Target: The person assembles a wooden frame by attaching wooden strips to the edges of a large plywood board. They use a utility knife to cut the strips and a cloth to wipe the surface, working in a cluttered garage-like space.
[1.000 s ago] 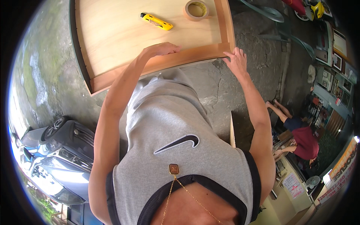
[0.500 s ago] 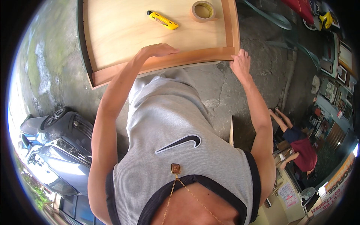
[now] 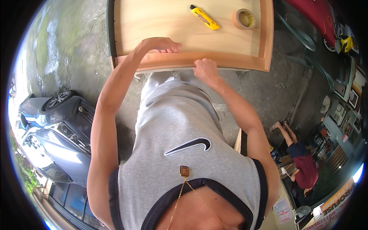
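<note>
Ahead, a yellow cutter (image 3: 205, 17) and tape roll (image 3: 237, 21) are contained in a shallow wooden tray (image 3: 153, 21); at its near rim (image 3: 237, 61), the left hand (image 3: 163, 44) is loosely bent, the right hand (image 3: 206, 71) tightly curled; whether anything is gripped cannot be told.

Floor (image 3: 90, 42): grey concrete, cracked and worn, with greenish staining and a pale streak at upper left. Left side: a dark grey car (image 3: 57, 140) stands on it; greenery (image 3: 28, 174) shows at lower left. Daylight is strong along the left rim and glares off the bodywork. Right side: blue-grey wall (image 3: 332, 129) bearing picture frames (image 3: 353, 98); interior darker. Lower right: a printed sheet (image 3: 283, 210), a small fan (image 3: 303, 211) just beside it, a lettered banner (image 3: 333, 211) and a bright white light (image 3: 358, 173) at the rim.
</note>
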Demonstrator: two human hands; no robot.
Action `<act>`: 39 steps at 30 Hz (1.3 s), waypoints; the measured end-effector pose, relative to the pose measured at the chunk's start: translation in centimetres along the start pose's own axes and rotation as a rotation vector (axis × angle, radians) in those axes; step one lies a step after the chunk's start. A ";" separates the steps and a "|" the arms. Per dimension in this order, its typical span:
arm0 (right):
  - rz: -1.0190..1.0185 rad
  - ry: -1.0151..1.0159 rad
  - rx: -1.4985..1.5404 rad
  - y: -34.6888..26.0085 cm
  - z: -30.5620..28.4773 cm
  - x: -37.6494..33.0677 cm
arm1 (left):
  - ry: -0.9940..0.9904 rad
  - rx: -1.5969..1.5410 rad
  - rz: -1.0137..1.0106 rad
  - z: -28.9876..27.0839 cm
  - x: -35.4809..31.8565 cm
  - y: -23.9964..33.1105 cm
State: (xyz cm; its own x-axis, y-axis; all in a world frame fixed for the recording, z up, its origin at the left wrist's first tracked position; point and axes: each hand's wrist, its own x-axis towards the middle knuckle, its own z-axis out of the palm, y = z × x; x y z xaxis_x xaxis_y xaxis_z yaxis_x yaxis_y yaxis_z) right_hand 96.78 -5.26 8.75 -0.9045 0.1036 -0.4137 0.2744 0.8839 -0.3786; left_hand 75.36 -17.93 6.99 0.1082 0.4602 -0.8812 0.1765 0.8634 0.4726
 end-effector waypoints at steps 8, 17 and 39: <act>-0.261 -0.065 0.006 -12.1 3.8 5.7 | -0.008 -0.007 -0.030 -2.5 -3.7 -7.3; -0.458 0.338 0.016 -21.1 9.8 10.3 | -0.045 0.026 -0.102 -3.4 -6.1 -10.8; -0.483 0.195 0.043 -24.7 12.3 11.9 | -0.068 0.017 -0.036 -2.8 -5.1 -11.3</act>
State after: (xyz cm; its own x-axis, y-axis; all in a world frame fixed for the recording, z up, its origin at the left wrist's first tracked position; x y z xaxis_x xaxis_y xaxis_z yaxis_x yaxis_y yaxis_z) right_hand 83.23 -31.48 2.95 -0.9741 -0.2248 -0.0234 -0.1797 0.8331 -0.5232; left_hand 70.05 -29.47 6.14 0.1672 0.4131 -0.8952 0.1977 0.8755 0.4409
